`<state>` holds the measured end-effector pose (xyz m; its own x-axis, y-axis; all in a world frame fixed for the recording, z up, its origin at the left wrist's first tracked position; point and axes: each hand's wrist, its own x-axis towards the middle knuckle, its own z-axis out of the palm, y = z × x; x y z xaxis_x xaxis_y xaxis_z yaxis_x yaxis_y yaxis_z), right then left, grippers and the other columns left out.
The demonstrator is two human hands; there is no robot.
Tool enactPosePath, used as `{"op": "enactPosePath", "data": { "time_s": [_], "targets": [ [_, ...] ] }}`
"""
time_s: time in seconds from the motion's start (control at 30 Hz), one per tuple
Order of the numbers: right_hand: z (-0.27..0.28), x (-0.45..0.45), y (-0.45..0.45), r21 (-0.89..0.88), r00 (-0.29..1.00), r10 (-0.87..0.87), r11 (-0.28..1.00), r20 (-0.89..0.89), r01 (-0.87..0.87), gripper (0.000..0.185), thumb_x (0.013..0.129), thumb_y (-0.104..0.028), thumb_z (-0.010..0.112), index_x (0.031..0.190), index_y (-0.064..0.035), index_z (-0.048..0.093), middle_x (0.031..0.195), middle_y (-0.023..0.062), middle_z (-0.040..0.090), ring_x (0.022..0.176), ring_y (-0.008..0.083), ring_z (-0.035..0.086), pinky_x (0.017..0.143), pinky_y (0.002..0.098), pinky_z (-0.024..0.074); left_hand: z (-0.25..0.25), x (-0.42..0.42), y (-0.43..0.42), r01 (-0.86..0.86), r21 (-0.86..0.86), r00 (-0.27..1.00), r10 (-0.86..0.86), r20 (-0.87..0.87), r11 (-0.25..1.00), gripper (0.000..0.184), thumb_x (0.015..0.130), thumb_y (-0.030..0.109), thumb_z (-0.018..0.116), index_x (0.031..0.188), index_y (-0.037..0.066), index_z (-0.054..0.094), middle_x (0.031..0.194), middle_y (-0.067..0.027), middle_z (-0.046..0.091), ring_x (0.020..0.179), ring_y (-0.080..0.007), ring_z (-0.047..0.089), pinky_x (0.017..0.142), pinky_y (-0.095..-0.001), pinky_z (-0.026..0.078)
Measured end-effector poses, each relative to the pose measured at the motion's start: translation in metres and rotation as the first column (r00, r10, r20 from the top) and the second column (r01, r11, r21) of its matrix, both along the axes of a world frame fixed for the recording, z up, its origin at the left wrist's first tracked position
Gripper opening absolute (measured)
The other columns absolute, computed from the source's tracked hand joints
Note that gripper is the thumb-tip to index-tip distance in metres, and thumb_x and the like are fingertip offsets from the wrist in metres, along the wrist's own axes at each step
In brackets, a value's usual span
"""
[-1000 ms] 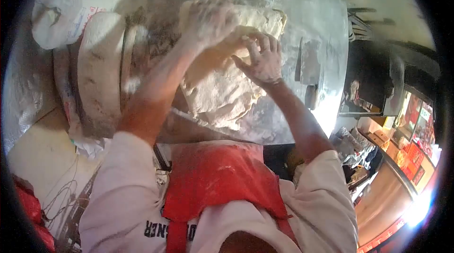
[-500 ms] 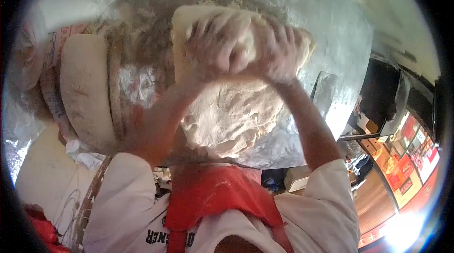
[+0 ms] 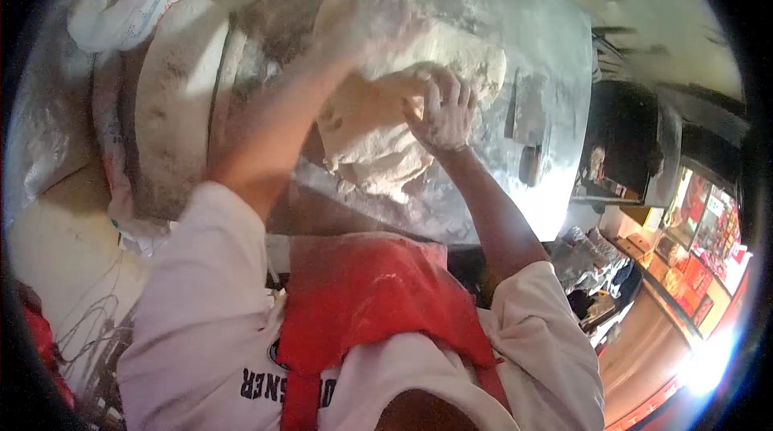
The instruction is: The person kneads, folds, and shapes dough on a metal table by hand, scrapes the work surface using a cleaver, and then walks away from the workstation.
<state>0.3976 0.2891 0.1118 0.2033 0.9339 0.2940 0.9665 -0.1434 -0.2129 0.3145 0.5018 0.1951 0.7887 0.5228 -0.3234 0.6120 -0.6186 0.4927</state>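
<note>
A big pale mass of dough (image 3: 373, 153) lies on the floury metal worktop, its lower part rough and lumpy, its upper part smoother. Over its far left part is my left hand (image 3: 374, 32), smeared by motion, so its fingers cannot be made out. My right hand (image 3: 443, 113) is above the middle of the dough with floury fingers spread and slightly bent. Whether its fingertips press on the dough I cannot tell.
A flat scraper-like tool (image 3: 529, 113) lies right of the dough on the metal worktop (image 3: 555, 68). At left are a long pale rounded slab (image 3: 173, 101) and a white printed bag (image 3: 133, 0). Boxes and shelving stand beyond the right edge.
Both hands were side by side on the far part of the dough. My right hand has come nearer to me, while my left has moved slightly farther away. The dough's near part looks smaller.
</note>
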Motion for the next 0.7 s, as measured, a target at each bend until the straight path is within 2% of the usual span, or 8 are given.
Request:
{"op": "enactPosePath", "data": {
  "time_s": [0.03,0.1,0.17,0.2,0.27,0.4,0.6,0.7],
  "targets": [
    [0.011,-0.003,-0.015,-0.107,0.998,0.033,0.993,-0.061,-0.039,0.061,0.089,-0.048,0.065,0.142,-0.0217,0.049,0.137,0.0178,0.047,0.126,0.0372,0.046,0.105,0.0570,0.0358,-0.028,-0.016,-0.027,0.094,0.231,0.996,-0.090,-0.025,0.968,0.061,0.103,0.056,0.031,0.153,0.022,0.033,0.156,-0.0189,0.034,0.146,-0.0430,0.025,0.121,-0.0612,0.013],
    [0.037,-0.008,-0.041,-0.226,0.990,0.053,0.971,-0.131,-0.082,0.059,0.090,-0.047,0.064,0.142,-0.0230,0.050,0.136,0.0164,0.048,0.125,0.0363,0.047,0.105,0.0567,0.0357,-0.097,-0.057,-0.071,0.118,0.279,0.986,-0.145,0.079,0.953,0.069,0.097,0.065,0.039,0.151,0.022,0.038,0.156,-0.0180,0.035,0.143,-0.0439,0.030,0.120,-0.0611,0.015],
    [0.054,-0.009,-0.049,-0.131,0.977,0.187,0.971,-0.106,-0.200,0.055,0.092,-0.046,0.060,0.142,-0.0250,0.050,0.143,0.0131,0.046,0.131,0.0342,0.045,0.109,0.0569,0.0311,-0.030,-0.088,-0.126,-0.208,0.194,0.938,0.139,0.319,0.959,0.068,0.090,0.064,0.052,0.141,0.018,0.053,0.149,-0.0204,0.043,0.138,-0.0427,0.038,0.116,-0.0609,0.020],
    [0.055,-0.012,-0.047,-0.145,0.976,0.184,0.969,-0.118,-0.200,0.055,0.092,-0.046,0.060,0.142,-0.0250,0.050,0.143,0.0131,0.046,0.131,0.0342,0.045,0.109,0.0569,0.0311,-0.083,-0.108,-0.140,-0.228,0.594,0.901,-0.065,0.429,0.771,0.067,0.085,0.066,0.056,0.125,0.013,0.066,0.138,-0.0172,0.052,0.127,-0.0392,0.048,0.109,-0.0582,0.025],
    [0.050,-0.018,-0.030,-0.224,0.987,0.160,0.962,-0.007,-0.158,0.054,0.093,-0.046,0.057,0.143,-0.0268,0.051,0.148,0.0104,0.044,0.137,0.0308,0.042,0.113,0.0572,0.0256,-0.074,-0.111,-0.156,-0.279,0.574,0.880,-0.034,0.474,0.770,0.063,0.094,0.063,0.043,0.117,0.011,0.069,0.124,-0.0112,0.060,0.115,-0.0316,0.056,0.101,-0.0522,0.031],
    [0.002,-0.022,-0.006,0.067,0.989,0.056,0.996,0.140,-0.066,0.049,0.095,-0.052,0.055,0.133,-0.0211,0.057,0.141,0.0113,0.054,0.129,0.0305,0.053,0.112,0.0570,0.0265,-0.099,-0.094,-0.120,-0.300,0.626,0.840,-0.111,0.531,0.719,0.050,0.098,0.051,0.038,0.117,0.016,0.069,0.125,-0.0088,0.062,0.113,-0.0287,0.057,0.101,-0.0504,0.031],
    [-0.021,0.035,0.082,0.120,0.999,0.031,0.992,0.030,-0.034,0.066,0.090,-0.067,0.054,0.131,-0.0148,0.057,0.140,0.0140,0.054,0.126,0.0329,0.054,0.108,0.0563,0.0299,-0.088,-0.036,-0.033,-0.273,0.609,0.868,-0.081,0.489,0.745,0.042,0.094,0.044,0.046,0.119,0.018,0.068,0.129,-0.0071,0.062,0.113,-0.0271,0.058,0.102,-0.0499,0.032],
    [-0.011,0.066,0.116,-0.085,0.996,0.076,0.993,-0.056,-0.081,0.065,0.093,-0.057,0.052,0.143,-0.0144,0.049,0.147,0.0145,0.046,0.137,0.0345,0.042,0.111,0.0607,0.0257,-0.094,-0.015,0.004,-0.239,0.543,0.857,-0.088,0.508,0.805,0.038,0.091,0.039,0.053,0.119,0.018,0.068,0.128,-0.0068,0.062,0.114,-0.0284,0.059,0.102,-0.0512,0.034]
  ]
}}
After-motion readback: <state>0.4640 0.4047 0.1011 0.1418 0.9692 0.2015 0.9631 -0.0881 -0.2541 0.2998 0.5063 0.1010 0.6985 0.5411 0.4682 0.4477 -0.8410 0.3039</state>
